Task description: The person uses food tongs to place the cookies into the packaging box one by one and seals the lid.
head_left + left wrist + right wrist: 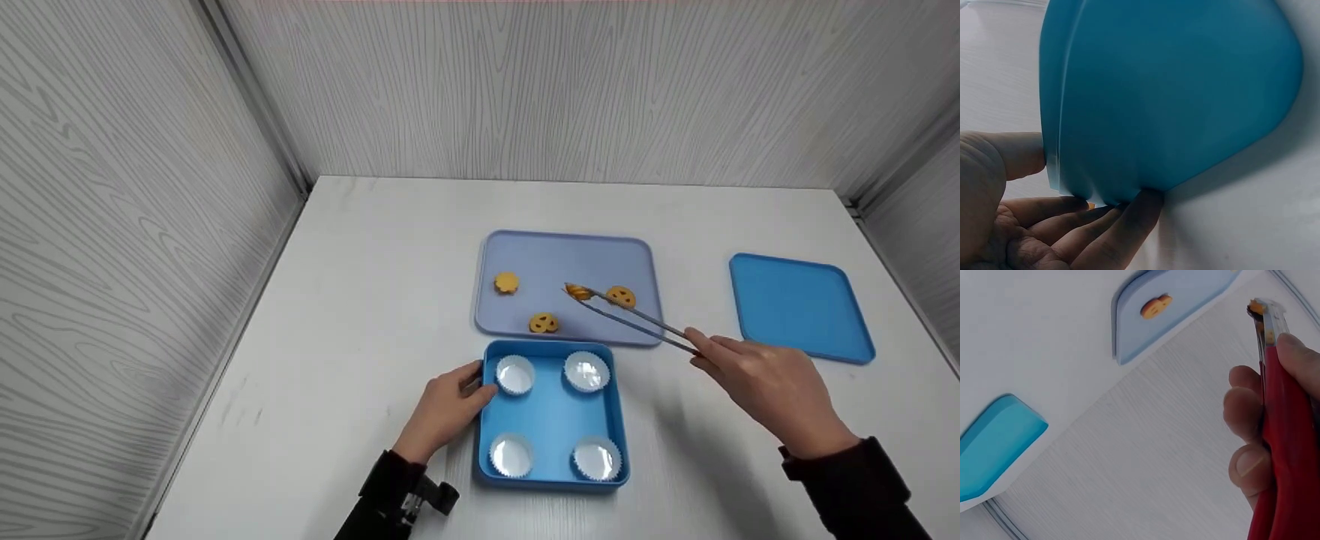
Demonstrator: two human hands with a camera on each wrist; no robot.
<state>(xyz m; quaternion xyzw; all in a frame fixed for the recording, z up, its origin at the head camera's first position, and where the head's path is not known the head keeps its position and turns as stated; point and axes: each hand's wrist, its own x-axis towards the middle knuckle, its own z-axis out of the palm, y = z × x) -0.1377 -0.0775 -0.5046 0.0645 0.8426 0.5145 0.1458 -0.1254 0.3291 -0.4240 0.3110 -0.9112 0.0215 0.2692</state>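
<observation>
head cam: r hand (765, 386) curls fingers round red-handled tongs (1292, 422), tips w/ brown swirl piece (578, 292) btwn them, over lilac tray (570, 259); l hand (448, 401), part-curled, holds l wall of blue box (551, 420).

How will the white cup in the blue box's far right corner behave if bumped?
The white cup looks thin-walled and fluted, so it is probably light and may flex. Its low, wide shape suggests it would slide on the floor of the blue box rather than tip.
</observation>
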